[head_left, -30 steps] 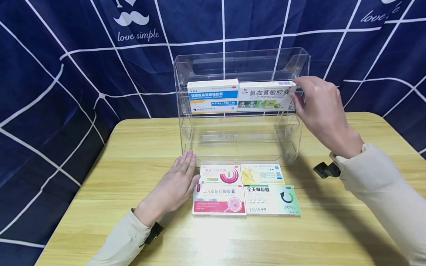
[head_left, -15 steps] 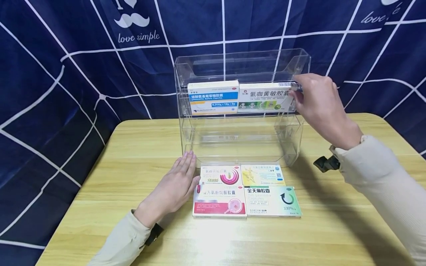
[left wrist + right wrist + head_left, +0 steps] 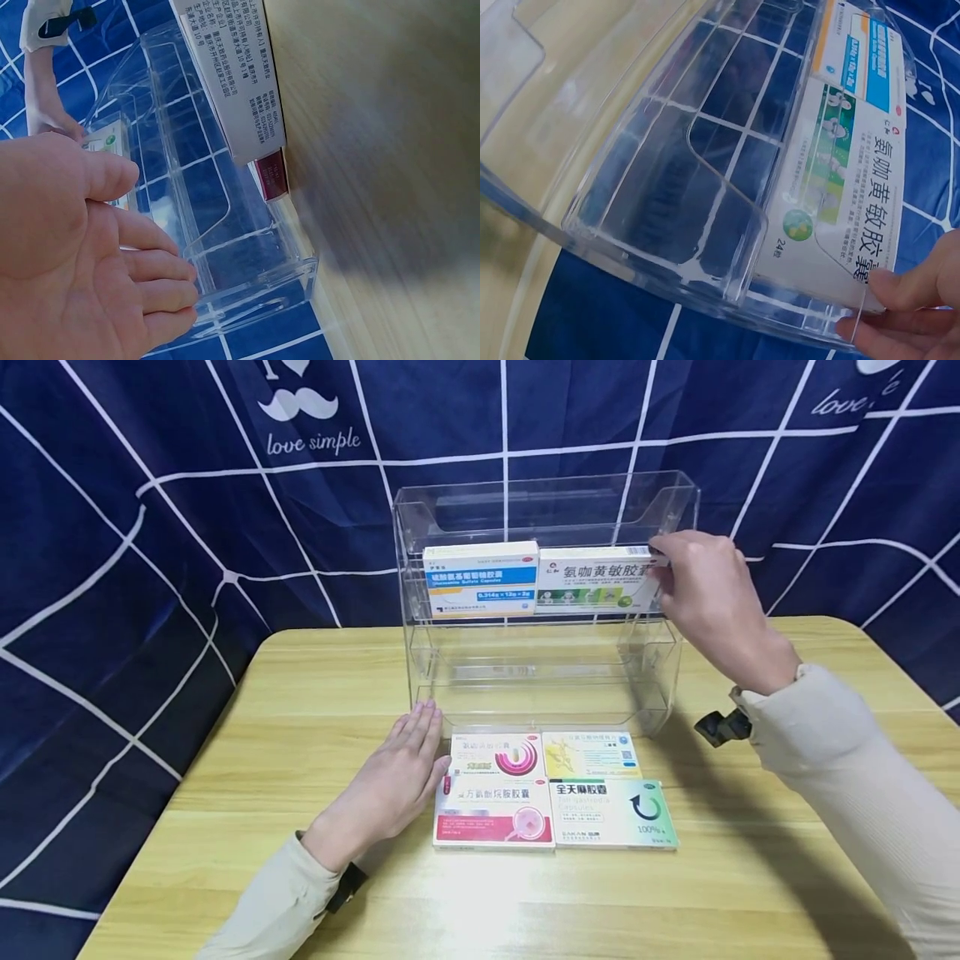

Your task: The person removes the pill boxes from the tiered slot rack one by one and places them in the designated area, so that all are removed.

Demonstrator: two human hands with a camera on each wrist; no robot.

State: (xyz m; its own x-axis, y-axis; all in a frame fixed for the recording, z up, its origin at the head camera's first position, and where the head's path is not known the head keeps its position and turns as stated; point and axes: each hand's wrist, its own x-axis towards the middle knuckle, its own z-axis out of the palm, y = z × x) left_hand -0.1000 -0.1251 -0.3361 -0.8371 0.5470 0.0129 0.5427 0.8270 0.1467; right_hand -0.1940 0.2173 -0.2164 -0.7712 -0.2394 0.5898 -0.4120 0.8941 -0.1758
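Note:
A clear acrylic rack (image 3: 547, 706) stands on the table with two medicine boxes upright in an upper tier. The blue-and-white medicine box (image 3: 480, 581) is on the left, and the green-and-white medicine box (image 3: 592, 581) sits beside it. My right hand (image 3: 723, 606) pinches the right end of the green-and-white box; in the right wrist view the thumb (image 3: 904, 283) lies on its front face. Fingers straight, my left hand (image 3: 393, 777) rests on the table at the left edge of the flat boxes. Its palm (image 3: 67, 255) shows in the left wrist view.
Before the rack lie a pink-ringed box (image 3: 487, 756), a red-and-white box (image 3: 495, 827), a yellow-and-white box (image 3: 596, 756) and a green-edged box (image 3: 615, 827). A dark blue gridded curtain (image 3: 450, 418) hangs behind the wooden table (image 3: 322, 668).
My right hand has shifted slightly left, its fingertips farther over the top right corner of the green-and-white box. The left hand and the flat boxes stay in place.

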